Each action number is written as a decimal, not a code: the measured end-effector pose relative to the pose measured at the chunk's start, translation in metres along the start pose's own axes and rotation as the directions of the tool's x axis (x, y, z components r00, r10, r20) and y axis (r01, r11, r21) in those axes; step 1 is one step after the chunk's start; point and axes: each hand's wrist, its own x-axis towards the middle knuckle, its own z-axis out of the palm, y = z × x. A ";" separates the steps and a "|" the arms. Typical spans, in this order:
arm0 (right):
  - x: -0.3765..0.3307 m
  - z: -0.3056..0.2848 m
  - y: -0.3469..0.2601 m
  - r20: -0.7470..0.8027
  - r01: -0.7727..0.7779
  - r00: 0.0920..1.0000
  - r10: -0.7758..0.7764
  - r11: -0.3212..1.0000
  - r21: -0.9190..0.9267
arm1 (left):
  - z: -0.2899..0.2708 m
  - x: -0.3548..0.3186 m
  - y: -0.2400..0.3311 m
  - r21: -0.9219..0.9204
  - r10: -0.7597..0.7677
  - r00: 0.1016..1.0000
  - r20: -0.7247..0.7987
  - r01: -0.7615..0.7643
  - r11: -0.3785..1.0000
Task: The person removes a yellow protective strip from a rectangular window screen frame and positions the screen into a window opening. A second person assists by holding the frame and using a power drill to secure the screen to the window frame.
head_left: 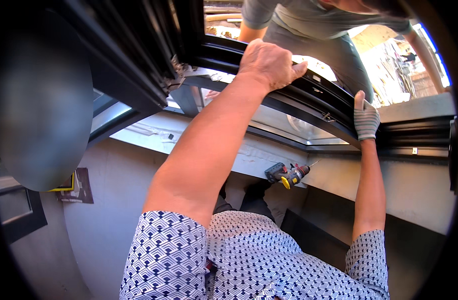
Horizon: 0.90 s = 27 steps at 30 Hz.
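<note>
Both my arms reach up to a black window frame (316,91) with glass below its top rail. My bare left hand (270,65) is wrapped over that rail, thumb pointing right. At the rail's right end, my right hand (366,119), in a striped work glove, grips the frame with its thumb up. The fingers' undersides are hidden by the frame. Small metal fittings show along the rail between my hands. A cordless drill (289,173) with a bit in its chuck lies on the pale sill (254,160) below the frame.
Another person (309,22) in a grey shirt leans in on the far side of the opening. An opened dark sash (124,70) hangs at the left. A pale wall (119,185) stands below the sill, and dark panels (314,225) are at lower right.
</note>
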 end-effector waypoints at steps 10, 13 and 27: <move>0.000 0.001 -0.009 -0.179 0.176 0.970 -0.163 0.982 0.063 | 0.011 0.004 0.005 0.197 -0.031 0.999 -0.041 0.038 0.980; -0.001 -0.025 -0.016 0.021 0.111 0.993 -0.114 0.987 0.114 | 0.010 0.006 0.003 0.215 -0.075 0.997 0.008 0.072 0.974; -0.008 -0.046 -0.007 0.246 0.095 0.958 -0.147 0.973 0.211 | 0.009 0.013 -0.002 0.165 0.030 0.999 0.032 -0.035 0.986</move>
